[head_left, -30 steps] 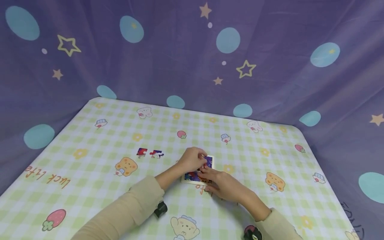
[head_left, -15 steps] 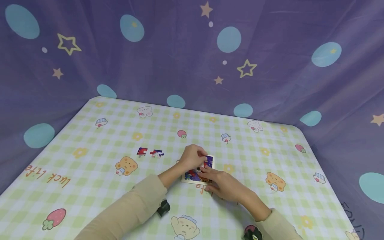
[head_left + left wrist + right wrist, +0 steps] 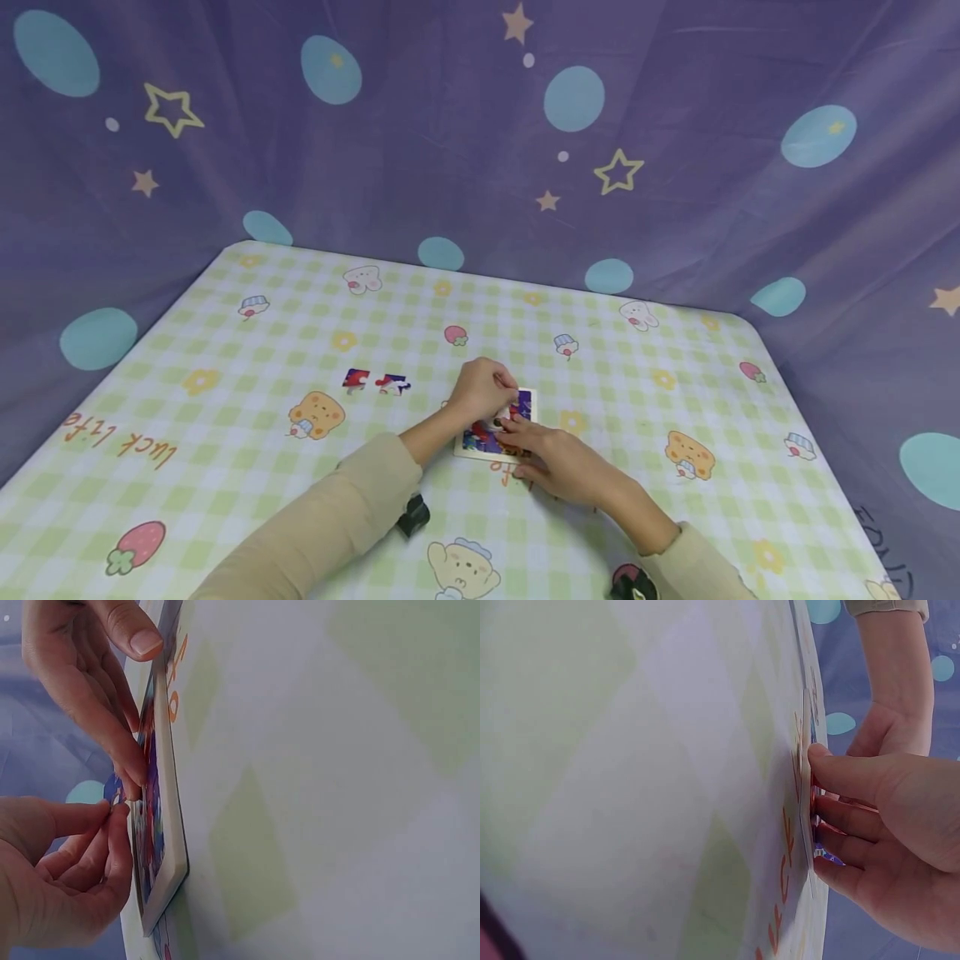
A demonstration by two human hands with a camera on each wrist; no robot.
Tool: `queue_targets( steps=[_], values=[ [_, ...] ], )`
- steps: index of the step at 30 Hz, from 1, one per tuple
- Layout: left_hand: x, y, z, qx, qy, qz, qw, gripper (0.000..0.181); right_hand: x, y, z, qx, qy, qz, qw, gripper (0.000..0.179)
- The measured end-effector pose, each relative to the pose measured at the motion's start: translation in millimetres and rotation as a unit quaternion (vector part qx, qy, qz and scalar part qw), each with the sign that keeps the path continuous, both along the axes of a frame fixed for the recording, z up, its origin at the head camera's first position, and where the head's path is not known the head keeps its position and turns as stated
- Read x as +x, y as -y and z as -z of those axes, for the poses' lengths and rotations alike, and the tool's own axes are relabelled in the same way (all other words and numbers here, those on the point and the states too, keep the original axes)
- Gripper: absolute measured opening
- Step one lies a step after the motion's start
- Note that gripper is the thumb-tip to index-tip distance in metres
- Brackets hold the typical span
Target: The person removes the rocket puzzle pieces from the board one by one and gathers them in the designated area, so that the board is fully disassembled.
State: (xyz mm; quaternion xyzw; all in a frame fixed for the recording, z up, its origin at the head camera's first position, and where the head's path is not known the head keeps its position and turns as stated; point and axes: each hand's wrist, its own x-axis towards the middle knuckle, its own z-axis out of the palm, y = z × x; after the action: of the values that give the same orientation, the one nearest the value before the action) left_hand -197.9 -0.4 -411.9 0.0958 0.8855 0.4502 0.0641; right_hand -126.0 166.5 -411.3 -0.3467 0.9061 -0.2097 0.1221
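A small puzzle board with a pale frame and a dark blue and red picture lies mid-table. My left hand is over its far left part. In the left wrist view, thumb and fingertips pinch a small blue puzzle piece close over the board, its tip partly hidden by the fingers. My right hand rests its outstretched fingers on the picture, with the thumb at the near edge. Two loose puzzle pieces, one red and purple, one white and blue, lie to the left.
A checked tablecloth with printed strawberries and bears covers the table. A purple curtain hangs behind its far edge. A black wrist device is under the left sleeve, another by the right sleeve.
My left hand has shifted slightly away from me over the board, uncovering a little more of the picture. My right hand and the two loose puzzle pieces have stayed put.
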Motion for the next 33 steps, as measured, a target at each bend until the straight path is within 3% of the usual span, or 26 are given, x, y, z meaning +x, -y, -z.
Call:
queue_targets(
  steps=[6, 14, 24, 33],
  values=[
    [-2.3, -1.5, -1.8, -0.013, 0.022, -0.013, 0.9996, 0.005, 0.1, 0, -0.4, -0.001, -0.003, 0.0, 1.0, 0.046],
    [-4.9, -0.5, -6.6, 0.035, 0.09, -0.033, 0.9948, 0.004, 0.0, 0, -0.9, -0.002, -0.003, -0.004, 1.0, 0.046],
    [-4.9, -0.2, -11.5, 0.035, 0.103, -0.04, 0.9933, 0.004, -0.5, 0, 0.0, -0.001, -0.006, -0.004, 1.0, 0.047],
    [-9.2, -3.5, -8.9, 0.054, 0.166, -0.07, 0.9822, 0.004, 0.9, 0, 0.2, -0.004, -0.002, -0.007, 1.0, 0.047]
  ],
)
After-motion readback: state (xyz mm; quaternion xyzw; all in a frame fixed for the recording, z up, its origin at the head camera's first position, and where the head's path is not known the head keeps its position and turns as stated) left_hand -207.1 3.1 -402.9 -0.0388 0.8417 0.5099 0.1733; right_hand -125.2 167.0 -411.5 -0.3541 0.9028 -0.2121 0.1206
